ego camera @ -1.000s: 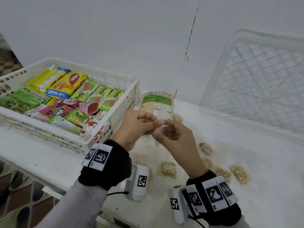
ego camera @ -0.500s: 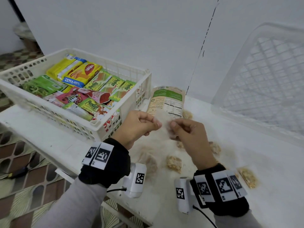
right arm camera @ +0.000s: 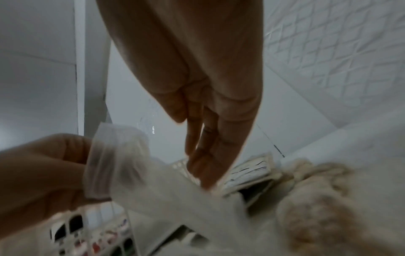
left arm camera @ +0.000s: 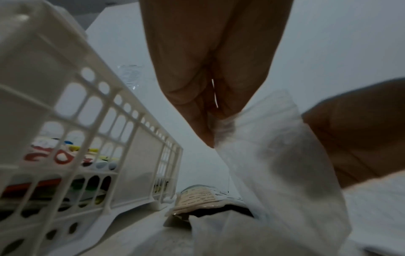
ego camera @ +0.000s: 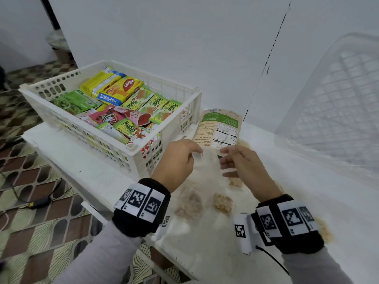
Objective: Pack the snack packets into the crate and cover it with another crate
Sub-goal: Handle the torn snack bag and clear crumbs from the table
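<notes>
Hands meet over the white table point(ego camera: 338, 212); we see our left hand point(ego camera: 176, 160) and right hand point(ego camera: 244, 165) both pinching the top edge of a clear plastic bag point(ego camera: 207, 181), which hangs between them down to the tabletop; left wrist view shows thumb and fingers pressed together on the film point(left arm camera: 274, 173); right wrist view shows the same bag point(right arm camera: 136, 173) nipped at the right fingertips; the bag's contents we cannot tell. Crate point(ego camera: 131, 148) stands just left of our hands, already holding many snack packets point(ego camera: 131, 103), yellow, green and red; a tan-and-green pouch point(ego camera: 219, 128) lies flat on the table just beyond the hands, beside the crate's right wall; small clear packets of beige snack point(ego camera: 222, 202) lie scattered on the table below and right of the hands; a second crate point(ego camera: 336, 111) leans tilted at far right.
</notes>
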Demonstrator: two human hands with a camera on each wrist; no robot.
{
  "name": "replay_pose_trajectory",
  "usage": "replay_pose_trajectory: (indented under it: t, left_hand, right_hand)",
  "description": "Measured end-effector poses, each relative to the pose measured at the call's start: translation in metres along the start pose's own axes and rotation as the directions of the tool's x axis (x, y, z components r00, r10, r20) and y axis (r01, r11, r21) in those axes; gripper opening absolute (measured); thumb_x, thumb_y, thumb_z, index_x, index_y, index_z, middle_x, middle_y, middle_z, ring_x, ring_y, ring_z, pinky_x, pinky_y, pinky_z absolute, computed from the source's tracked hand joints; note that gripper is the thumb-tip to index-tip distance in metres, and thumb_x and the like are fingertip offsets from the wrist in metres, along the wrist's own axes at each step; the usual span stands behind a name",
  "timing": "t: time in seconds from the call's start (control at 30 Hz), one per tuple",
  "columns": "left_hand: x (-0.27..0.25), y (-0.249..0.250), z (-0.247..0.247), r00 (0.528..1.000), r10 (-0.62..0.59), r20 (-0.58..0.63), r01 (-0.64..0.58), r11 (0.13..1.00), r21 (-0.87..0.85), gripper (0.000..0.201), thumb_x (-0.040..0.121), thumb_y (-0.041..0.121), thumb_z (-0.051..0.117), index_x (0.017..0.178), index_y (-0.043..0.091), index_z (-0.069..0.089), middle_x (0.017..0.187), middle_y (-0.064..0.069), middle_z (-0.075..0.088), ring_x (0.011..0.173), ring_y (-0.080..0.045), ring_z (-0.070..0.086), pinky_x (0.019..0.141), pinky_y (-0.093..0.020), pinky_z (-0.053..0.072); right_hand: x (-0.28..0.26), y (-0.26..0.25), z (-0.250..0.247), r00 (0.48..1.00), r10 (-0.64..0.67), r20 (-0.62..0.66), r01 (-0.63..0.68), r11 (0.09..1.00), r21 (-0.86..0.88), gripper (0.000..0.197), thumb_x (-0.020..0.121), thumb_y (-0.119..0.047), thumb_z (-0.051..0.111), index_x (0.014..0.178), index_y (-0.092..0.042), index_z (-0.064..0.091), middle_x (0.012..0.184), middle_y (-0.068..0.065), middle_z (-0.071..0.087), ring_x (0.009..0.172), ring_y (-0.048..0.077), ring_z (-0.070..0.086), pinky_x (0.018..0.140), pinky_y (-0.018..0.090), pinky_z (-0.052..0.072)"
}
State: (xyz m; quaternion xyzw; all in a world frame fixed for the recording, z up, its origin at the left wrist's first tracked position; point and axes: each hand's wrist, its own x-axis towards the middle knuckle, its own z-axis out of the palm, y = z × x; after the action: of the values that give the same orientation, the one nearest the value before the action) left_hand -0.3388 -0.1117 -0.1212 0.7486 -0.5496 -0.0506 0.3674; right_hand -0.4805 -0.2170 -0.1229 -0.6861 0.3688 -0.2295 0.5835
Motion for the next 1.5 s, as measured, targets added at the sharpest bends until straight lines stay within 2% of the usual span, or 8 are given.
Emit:
replay_pose_trajectory:
  t: [0.1, 0.2, 0.63, 0.8, 0.97, 1.03, 1.27, 1.5]
  left_hand:
    - [-0.004, -0.003, -0.003, 0.998, -0.065, -0.018, 0.065, 0.998, -0.023, 0.031, 0.084, -0.005, 0.050, 0.106, 0.005, 0.070, 0.111, -0.008, 0.068, 0.105, -0.019, 0.060, 0.095, -0.027, 0.045]
    - [-0.005, -0.005, -0.005, 0.996, -0.088, -0.016, 0.088, 0.996, -0.007, 0.033, 0.082, -0.005, 0.051, 0.108, 0.005, 0.069, 0.111, -0.007, 0.067, 0.106, -0.018, 0.060, 0.095, -0.025, 0.045]
    - [-0.003, -0.007, -0.011, 0.988, -0.111, -0.107, 0.108, 0.994, -0.031, 0.039, 0.078, -0.009, 0.050, 0.111, 0.004, 0.066, 0.112, -0.008, 0.066, 0.102, -0.016, 0.063, 0.089, -0.026, 0.051]
    - [-0.003, -0.009, -0.013, 0.984, -0.120, -0.130, 0.122, 0.992, 0.008, 0.039, 0.077, -0.007, 0.053, 0.112, 0.006, 0.066, 0.113, -0.007, 0.066, 0.098, -0.016, 0.061, 0.089, -0.027, 0.050]
    - [-0.001, -0.004, -0.011, 0.990, -0.120, -0.076, 0.124, 0.991, 0.047, 0.039, 0.079, -0.003, 0.056, 0.115, 0.007, 0.065, 0.115, -0.006, 0.065, 0.101, -0.015, 0.060, 0.090, -0.024, 0.048]
    - [0.000, -0.001, -0.010, 0.990, -0.125, -0.063, 0.129, 0.990, 0.049, 0.039, 0.079, -0.001, 0.057, 0.116, 0.007, 0.064, 0.115, -0.006, 0.065, 0.103, -0.016, 0.060, 0.092, -0.025, 0.047]
    - [0.007, 0.007, -0.012, 0.976, -0.212, 0.051, 0.215, 0.974, -0.073, 0.025, 0.073, 0.004, 0.058, 0.096, 0.002, 0.067, 0.096, -0.013, 0.069, 0.089, -0.026, 0.064, 0.081, -0.041, 0.053]
    - [0.002, 0.017, -0.014, 0.980, -0.185, 0.071, 0.196, 0.959, -0.205, 0.041, 0.074, -0.002, 0.058, 0.111, 0.011, 0.069, 0.107, -0.006, 0.070, 0.100, -0.016, 0.065, 0.092, -0.033, 0.051]
  right_hand:
    - [0.000, 0.015, -0.004, 0.969, 0.056, 0.243, 0.113, 0.770, -0.628, 0.015, 0.093, -0.016, 0.051, 0.098, -0.015, 0.064, 0.090, 0.001, 0.063, 0.080, 0.014, 0.056, 0.075, 0.027, 0.048]
    - [-0.007, 0.029, -0.001, 0.920, 0.136, 0.369, 0.245, 0.536, -0.808, 0.031, 0.086, -0.020, 0.061, 0.117, -0.018, 0.058, 0.102, 0.001, 0.060, 0.086, 0.013, 0.051, 0.074, 0.022, 0.041]
    - [-0.010, 0.020, 0.003, 0.887, 0.356, 0.294, 0.056, 0.551, -0.833, 0.077, 0.086, -0.005, 0.054, 0.147, -0.009, 0.007, 0.117, 0.016, 0.057, 0.099, 0.025, 0.058, 0.082, 0.033, 0.050]
    - [-0.001, 0.009, -0.011, 0.988, -0.153, -0.015, 0.077, 0.577, -0.813, 0.023, 0.086, -0.007, 0.052, 0.103, -0.007, 0.067, 0.101, 0.012, 0.066, 0.081, 0.019, 0.058, 0.072, 0.013, 0.040]
    - [-0.008, -0.029, -0.007, 0.704, -0.650, -0.286, 0.522, 0.747, -0.412, 0.005, 0.088, -0.018, 0.058, 0.087, -0.022, 0.061, 0.086, -0.007, 0.064, 0.080, 0.003, 0.060, 0.068, 0.005, 0.042]
    - [-0.017, -0.038, 0.007, 0.659, -0.694, -0.290, 0.626, 0.720, -0.300, 0.004, 0.093, -0.022, 0.053, 0.093, -0.026, 0.052, 0.086, -0.011, 0.064, 0.079, 0.001, 0.063, 0.069, 0.016, 0.052]
    - [-0.030, -0.027, 0.041, 0.785, -0.619, 0.015, 0.595, 0.748, -0.295, 0.014, 0.099, -0.023, 0.035, 0.093, -0.035, 0.033, 0.081, 0.014, 0.066, 0.075, 0.030, 0.067, 0.063, 0.049, 0.054]
    - [-0.016, -0.021, 0.027, 0.799, -0.539, 0.266, 0.507, 0.366, -0.780, 0.023, 0.087, 0.002, 0.045, 0.106, -0.011, 0.046, 0.063, -0.001, 0.049, 0.053, 0.026, 0.051, 0.045, 0.028, 0.029]
